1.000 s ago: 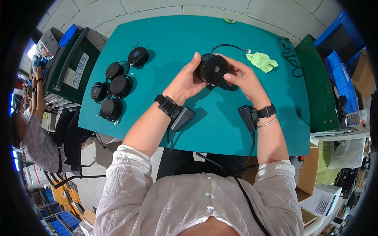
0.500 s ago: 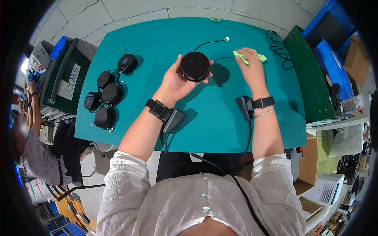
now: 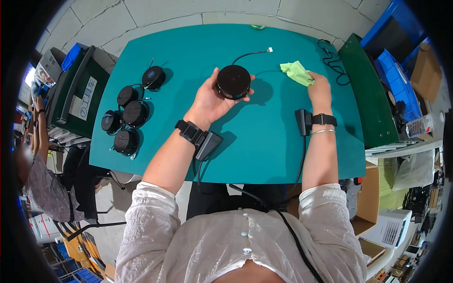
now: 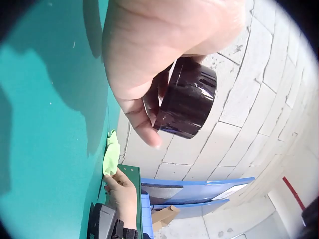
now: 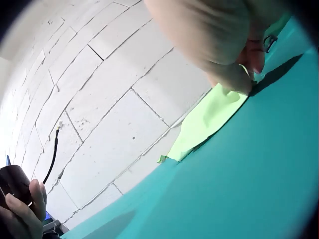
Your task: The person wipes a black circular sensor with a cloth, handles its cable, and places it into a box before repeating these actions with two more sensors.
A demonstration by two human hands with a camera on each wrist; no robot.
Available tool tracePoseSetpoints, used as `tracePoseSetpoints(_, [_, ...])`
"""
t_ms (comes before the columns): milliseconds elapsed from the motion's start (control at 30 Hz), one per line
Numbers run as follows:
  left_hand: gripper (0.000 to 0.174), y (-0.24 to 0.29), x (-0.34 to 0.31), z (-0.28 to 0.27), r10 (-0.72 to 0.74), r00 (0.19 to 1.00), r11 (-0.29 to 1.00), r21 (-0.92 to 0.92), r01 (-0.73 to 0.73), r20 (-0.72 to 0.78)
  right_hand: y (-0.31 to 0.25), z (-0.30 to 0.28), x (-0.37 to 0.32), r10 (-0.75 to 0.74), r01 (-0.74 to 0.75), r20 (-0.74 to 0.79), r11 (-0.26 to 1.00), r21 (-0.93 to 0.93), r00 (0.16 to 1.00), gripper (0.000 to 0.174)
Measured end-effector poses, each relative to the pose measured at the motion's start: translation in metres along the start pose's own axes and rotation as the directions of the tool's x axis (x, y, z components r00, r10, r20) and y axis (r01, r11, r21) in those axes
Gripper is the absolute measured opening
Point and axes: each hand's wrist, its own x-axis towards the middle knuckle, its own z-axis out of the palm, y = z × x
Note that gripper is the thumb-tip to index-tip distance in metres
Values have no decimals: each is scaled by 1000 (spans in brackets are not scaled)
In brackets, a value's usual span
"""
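My left hand [image 3: 211, 99] grips a round black puck-shaped device [image 3: 233, 81] and holds it above the teal table [image 3: 264, 141]; its thin black cable with a white plug [image 3: 269, 49] trails toward the far edge. In the left wrist view the fingers [image 4: 144, 127] curl round the black device [image 4: 188, 103]. My right hand [image 3: 319, 87] pinches a light green cloth [image 3: 297, 72] at the table's right side. The right wrist view shows the green cloth [image 5: 209, 122] lifted off the table under my fingers [image 5: 234, 79].
Several more black round devices [image 3: 130, 115] with cables lie at the table's left. A coiled black cable [image 3: 332, 59] sits at the far right. Green bins stand on the left [image 3: 82, 89] and right [image 3: 373, 94]; blue crates [image 3: 396, 52] beyond. A person [image 3: 42, 184] sits at the left.
My right hand let go of the black device, reached right to the green cloth and took hold of it. The left hand alone now holds the device, flat face up.
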Motion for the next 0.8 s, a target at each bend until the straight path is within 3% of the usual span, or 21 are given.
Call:
tracePoseSetpoints(133, [57, -1, 0, -1, -5, 1000, 1000, -2, 5, -5, -21, -23, 1, 247, -257, 93, 960, 115, 965, 20])
tracePoseSetpoints(167, [57, -1, 0, -2, -5, 1000, 1000, 2, 5, -1, -23, -24, 2, 246, -256, 95, 960, 115, 965, 20])
tracePoseSetpoints(233, [57, 0, 0, -2, 0, 1000, 1000, 18, 0, -4, -27, -24, 4, 263, -321, 186, 823, 469, 947, 24])
tracePoseSetpoints(367, [57, 0, 0, 1, 6, 1000, 1000, 22, -6, -12, -33, -23, 1, 218, -330, 253, 719, 611, 943, 26])
tracePoseSetpoints(433, [57, 0, 0, 1, 7, 1000, 1000, 18, -7, -14, -34, -24, 0, 200, -398, 346, 530, 749, 917, 25])
tracePoseSetpoints(467, [57, 0, 0, 1, 9, 1000, 1000, 15, -9, -12, -33, -25, 1, 200, -399, 347, 529, 749, 916, 25])
tracePoseSetpoints(533, [58, 1, 0, 2, 15, 1000, 1000, 26, -14, -26, -33, -30, 2, 131, -486, 473, 98, 869, 872, 20])
tracePoseSetpoints(567, [58, 1, -1, 3, 21, 999, 999, 36, -20, -39, -34, -32, 2, 130, -486, 473, 98, 869, 872, 20])
tracePoseSetpoints(633, [58, 1, 0, 4, 21, 999, 1000, 17, -20, -46, -39, -38, 2, 82, -409, 445, -275, 870, 892, 24])
tracePoseSetpoints(667, [58, 1, -1, 4, 18, 998, 1000, -1, -18, -52, -34, -31, 4, 81, -410, 445, -275, 870, 892, 24])
tracePoseSetpoints(733, [59, 1, -1, 3, 18, 998, 1000, 0, -18, -57, -30, -21, 7, 48, -430, 526, -516, 741, 849, 28])
tracePoseSetpoints(800, [59, 1, 1, 0, 17, 998, 1000, -1, -17, -58, -37, -30, 3, 26, -411, 514, -566, 715, 857, 27])
